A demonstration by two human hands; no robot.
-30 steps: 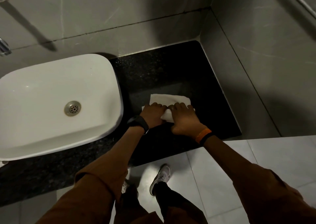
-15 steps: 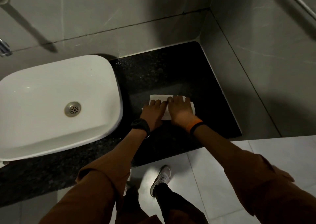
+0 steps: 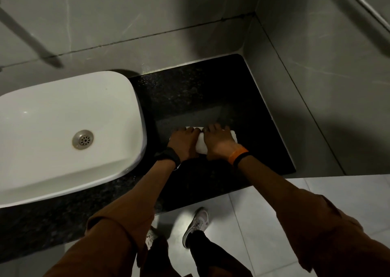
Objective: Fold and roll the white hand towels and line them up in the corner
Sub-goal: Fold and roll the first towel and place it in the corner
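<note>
The basin sits on the left part of the counter, with its drain in the bottom. Right of the basin, the towel lies on the counter, well forward of the corner where the back wall meets the side wall. The left hand and right hand lie side by side on the towel, fingers seemingly curled over its far edge. Below the counter's near edge is the floor, with a shoe on it.
</note>
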